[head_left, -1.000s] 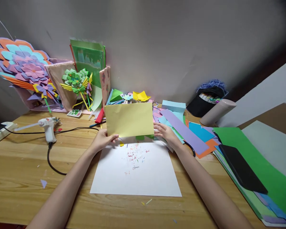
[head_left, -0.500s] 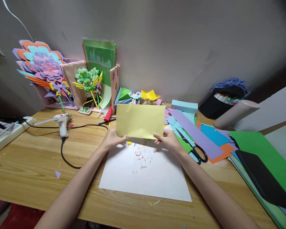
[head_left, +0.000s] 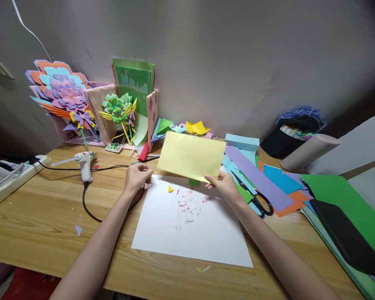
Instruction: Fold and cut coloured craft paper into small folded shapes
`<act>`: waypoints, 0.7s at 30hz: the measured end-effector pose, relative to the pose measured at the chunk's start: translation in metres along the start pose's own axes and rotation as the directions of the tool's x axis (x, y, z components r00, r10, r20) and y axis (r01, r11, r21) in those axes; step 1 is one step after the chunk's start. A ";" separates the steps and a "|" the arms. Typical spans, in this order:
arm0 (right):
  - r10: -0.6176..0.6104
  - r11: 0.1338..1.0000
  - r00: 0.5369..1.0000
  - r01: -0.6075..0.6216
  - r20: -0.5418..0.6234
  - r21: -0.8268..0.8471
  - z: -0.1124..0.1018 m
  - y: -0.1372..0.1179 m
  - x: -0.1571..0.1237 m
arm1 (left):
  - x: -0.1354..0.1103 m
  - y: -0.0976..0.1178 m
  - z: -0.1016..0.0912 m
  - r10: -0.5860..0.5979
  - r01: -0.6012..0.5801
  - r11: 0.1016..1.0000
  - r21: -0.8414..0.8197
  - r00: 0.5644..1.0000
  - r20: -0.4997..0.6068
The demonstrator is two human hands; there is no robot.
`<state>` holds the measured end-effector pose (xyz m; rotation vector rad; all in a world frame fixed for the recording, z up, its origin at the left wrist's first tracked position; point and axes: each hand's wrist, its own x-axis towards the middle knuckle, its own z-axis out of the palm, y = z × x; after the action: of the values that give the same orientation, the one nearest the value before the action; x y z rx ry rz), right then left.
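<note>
A sheet of pale yellow paper (head_left: pixel 191 156) is held up over the white sheet, tilted, its right end higher in the air than the tabletop. My right hand (head_left: pixel 222 185) pinches its lower right edge between thumb and fingers. Off to the paper's left, my left hand (head_left: pixel 137 177) is apart from it, fingertips drawn together; what they hold, if anything, I cannot make out. Beneath lies a white sheet (head_left: pixel 193 241) with coloured marks and a small yellow scrap (head_left: pixel 170 188). Just beyond my left hand is a dark pen (head_left: pixel 146 159).
A glue gun (head_left: pixel 85 166) with its cord lies left, near a power strip (head_left: pixel 21 180). Black-handled scissors (head_left: pixel 264 204) rest among coloured paper strips on the right. Paper flowers (head_left: pixel 70 98) stand at the back left. A black phone-like slab (head_left: pixel 340 233) lies on green paper.
My left hand has let go of the yellow paper and moved left. The paper, still in my right hand, has shifted right and tilted. The view has moved slightly.
</note>
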<state>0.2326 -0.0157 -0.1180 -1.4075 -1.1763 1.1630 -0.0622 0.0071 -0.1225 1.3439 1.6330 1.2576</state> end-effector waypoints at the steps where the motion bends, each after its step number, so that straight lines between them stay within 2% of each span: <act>1: -0.015 0.999 0.998 0.016 -0.057 0.029 0.001 0.002 -0.001 | 0.000 0.001 0.002 -0.009 0.006 0.999 -0.054 0.999 -0.045; 2: -0.025 0.997 0.994 0.032 -0.106 0.065 0.004 0.003 -0.003 | -0.001 0.001 0.007 -0.029 0.023 0.992 -0.121 0.998 -0.049; 3: -0.030 0.993 0.991 0.044 -0.133 0.106 0.008 0.004 -0.006 | -0.004 0.002 0.013 -0.052 0.050 0.979 -0.196 0.999 -0.004; 5: -0.021 0.983 0.995 0.038 -0.100 0.179 0.020 0.006 -0.015 | -0.012 0.004 0.030 -0.095 0.156 0.942 -0.298 0.973 0.208; 6: -0.013 0.980 0.999 0.021 -0.042 0.197 0.027 0.005 -0.020 | -0.016 0.004 0.038 -0.082 0.183 0.932 -0.312 0.947 0.312; 7: -0.003 0.982 0.999 -0.005 0.041 0.190 0.032 0.004 -0.024 | -0.021 0.005 0.045 -0.065 0.181 0.935 -0.305 0.933 0.355; 9: 0.005 0.992 0.974 -0.033 0.225 0.120 0.037 -0.001 -0.030 | -0.028 0.005 0.052 -0.036 0.145 0.947 -0.287 0.935 0.352; 10: 0.015 0.996 0.960 -0.038 0.280 0.079 0.035 -0.005 -0.030 | -0.030 0.006 0.051 -0.031 0.132 0.952 -0.275 0.939 0.343; 12: 0.035 0.999 0.950 -0.046 0.309 0.029 0.023 -0.013 -0.025 | -0.031 0.010 0.044 -0.039 0.148 0.952 -0.267 0.926 0.375; 15: 0.065 0.997 0.943 -0.073 0.326 0.012 -0.005 -0.025 -0.013 | -0.032 0.020 0.028 -0.066 0.220 0.945 -0.241 0.852 0.519; 17: 0.091 0.995 0.903 -0.094 0.420 -0.015 -0.021 -0.031 -0.008 | -0.032 0.025 0.022 -0.066 0.238 0.949 -0.208 0.793 0.606; 19: 0.115 0.993 0.855 -0.105 0.505 -0.049 -0.029 -0.034 -0.007 | -0.032 0.027 0.023 -0.069 0.228 0.960 -0.164 0.757 0.650; 20: 0.118 0.993 0.838 -0.103 0.533 -0.058 -0.030 -0.035 -0.007 | -0.033 0.026 0.025 -0.072 0.217 0.965 -0.146 0.758 0.649; 21: 0.111 0.994 0.832 -0.094 0.544 -0.059 -0.030 -0.036 -0.009 | -0.035 0.025 0.029 -0.075 0.197 0.972 -0.129 0.778 0.624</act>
<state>0.2577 -0.0232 -0.0779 -1.1994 -1.5259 1.7047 -0.0190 -0.0189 -0.1110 1.3054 1.0906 0.7397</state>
